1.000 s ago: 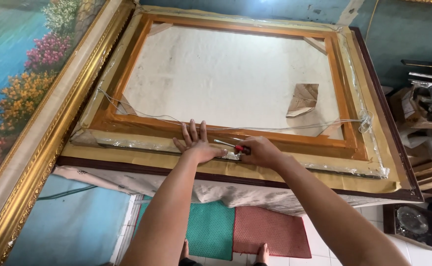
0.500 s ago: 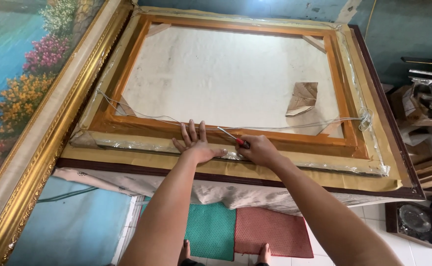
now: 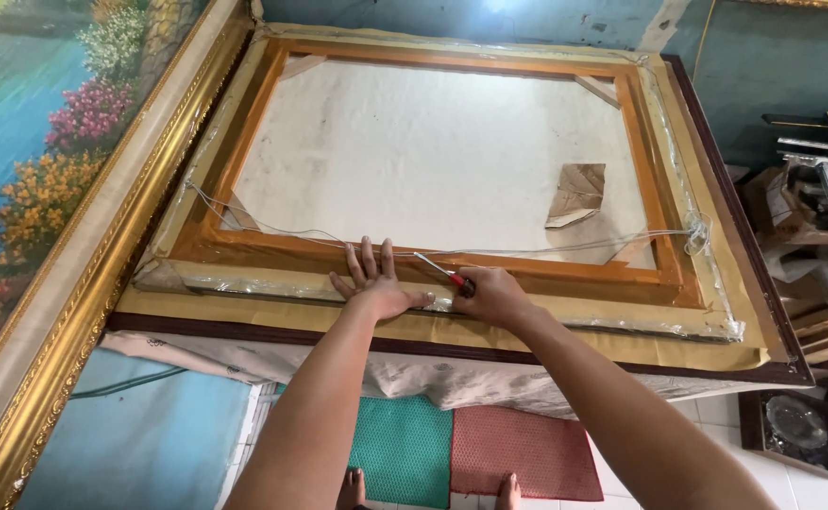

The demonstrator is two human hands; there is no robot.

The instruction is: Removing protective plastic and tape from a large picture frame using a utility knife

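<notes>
A large picture frame (image 3: 244, 331) is seen lying face down, its near edge overhanging a cloth-draped support, with the pale back of the canvas (image 3: 433, 161) turned upward inside an orange-brown wooden stretcher (image 3: 565, 274). The left hand (image 3: 376, 283) is laid flat, palm down with fingers spread and pointing away, on the near rail of the stretcher and the plastic-wrapped border just in front of it; nothing is gripped by it. The right hand (image 3: 494, 295) is closed in a fist around the red handle of a screwdriver (image 3: 442, 272), whose thin metal shaft is angled up and to the left, its tip lying just beside the fingers of the left hand on the near rail. A thin hanging wire (image 3: 546, 250) is strung across the back, from the left side of the stretcher to a knotted loop at the right side, passing just beyond both hands. A folded piece of brown paper (image 3: 576, 194) is stuck on the canvas back, well to the right of the hands. A gilded frame with a painted landscape (image 3: 46, 170) is leaned along the left. Below the overhanging edge, a green mat (image 3: 405, 449) and a red mat (image 3: 523, 451) are laid side by side on the tiled floor, with bare toes visible at their near edge. Cluttered shelves (image 3: 825, 189) are seen at the right.
</notes>
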